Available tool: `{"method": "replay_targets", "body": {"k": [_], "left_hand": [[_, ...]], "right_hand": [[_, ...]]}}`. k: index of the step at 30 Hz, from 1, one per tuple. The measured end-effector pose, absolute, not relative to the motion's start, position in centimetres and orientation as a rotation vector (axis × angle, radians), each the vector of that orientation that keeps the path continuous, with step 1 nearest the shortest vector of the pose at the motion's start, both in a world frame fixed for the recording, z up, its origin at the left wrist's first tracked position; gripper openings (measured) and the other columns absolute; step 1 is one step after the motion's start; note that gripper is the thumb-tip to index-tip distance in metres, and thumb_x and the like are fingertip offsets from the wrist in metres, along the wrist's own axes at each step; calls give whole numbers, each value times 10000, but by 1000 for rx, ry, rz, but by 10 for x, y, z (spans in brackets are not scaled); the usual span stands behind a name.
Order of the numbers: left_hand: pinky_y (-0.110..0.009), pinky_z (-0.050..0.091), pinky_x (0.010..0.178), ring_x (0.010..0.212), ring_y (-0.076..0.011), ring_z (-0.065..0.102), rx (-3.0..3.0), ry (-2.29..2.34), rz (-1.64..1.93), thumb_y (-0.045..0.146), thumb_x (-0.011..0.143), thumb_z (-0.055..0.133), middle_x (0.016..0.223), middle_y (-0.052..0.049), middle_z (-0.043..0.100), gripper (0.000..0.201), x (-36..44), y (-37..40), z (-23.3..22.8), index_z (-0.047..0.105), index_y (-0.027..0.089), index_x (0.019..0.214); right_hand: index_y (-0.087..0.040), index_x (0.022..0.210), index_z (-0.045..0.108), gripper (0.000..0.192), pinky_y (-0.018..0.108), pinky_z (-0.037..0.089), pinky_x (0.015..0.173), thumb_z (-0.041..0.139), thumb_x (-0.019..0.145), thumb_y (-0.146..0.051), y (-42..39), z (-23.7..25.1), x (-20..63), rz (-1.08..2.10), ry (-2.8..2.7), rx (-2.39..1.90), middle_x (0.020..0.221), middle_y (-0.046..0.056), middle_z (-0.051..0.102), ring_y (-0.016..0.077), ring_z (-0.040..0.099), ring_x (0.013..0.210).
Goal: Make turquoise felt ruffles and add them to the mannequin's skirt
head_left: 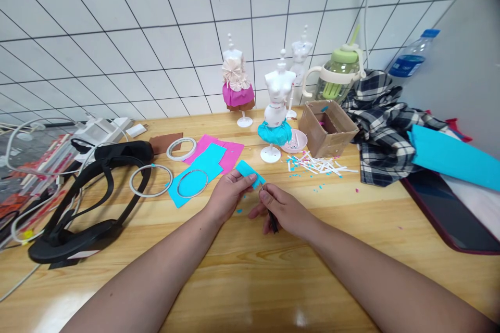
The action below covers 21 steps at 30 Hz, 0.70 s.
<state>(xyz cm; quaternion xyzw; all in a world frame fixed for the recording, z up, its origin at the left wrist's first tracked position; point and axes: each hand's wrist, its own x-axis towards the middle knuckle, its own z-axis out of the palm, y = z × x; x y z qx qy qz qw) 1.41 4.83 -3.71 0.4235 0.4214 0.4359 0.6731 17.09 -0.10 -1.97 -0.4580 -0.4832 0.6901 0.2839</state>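
Note:
My left hand [229, 190] pinches a small folded strip of blue paper [245, 168] between thumb and fingers. My right hand [282, 208] is closed around scissors with dark handles [272, 221], their tip at the paper's right end. How far the blades are apart I cannot make out. Beyond my hands stands a white mini dress form [278, 88] with a gathered blue skirt [274, 133]. Left of my left hand lie blue paper sheets [213, 158] on pink paper [235, 153], with a roll of tape [192, 183] on the blue.
More tape rolls [151, 181] and a black headset strap [133, 208] lie left. At the back stand a dressed mannequin [238, 83], a cardboard box [330, 135] and a lidded jug [339, 75]. Paper scraps [316, 164], a plaid cloth [377, 151] and a phone-like slab [449, 213] lie right.

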Motion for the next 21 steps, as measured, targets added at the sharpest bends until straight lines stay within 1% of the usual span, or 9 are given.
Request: {"method": "replay_targets", "body": {"k": [12,16,19,21], "left_hand": [[-298,452,750,752,-152,600,962,934,975,314,714,763,780,-14,681,210,14,47,-35,653,155,795],[-275,453,724,746,-143,604,941,941,969,308,706,771,790,-10,683,210,14,47,-35,658,158,800],[-247,455,689,724,-126,602,903,957,992,308,700,776,786,0,680,209,14,48,-34,657,166,798],[-235,458,677,717,-117,601,887,969,1008,314,708,770,785,1,677,209,14,48,-35,656,167,803]], "right_hand": [[-222,987,428,195,184,403,389,367,963,-405,0,-23,173,1834,-1342,-1176,787,-7,704,83,568,399],[-219,984,441,236,191,385,376,393,942,-446,1,-26,173,1815,-1381,-1189,744,-14,698,79,519,364],[-216,949,445,285,197,341,354,356,941,-486,1,-29,174,1801,-1392,-1233,676,-25,671,79,467,334],[-212,920,468,314,199,321,368,347,941,-501,1,-30,177,1697,-1448,-1317,620,-39,629,77,440,340]]}}
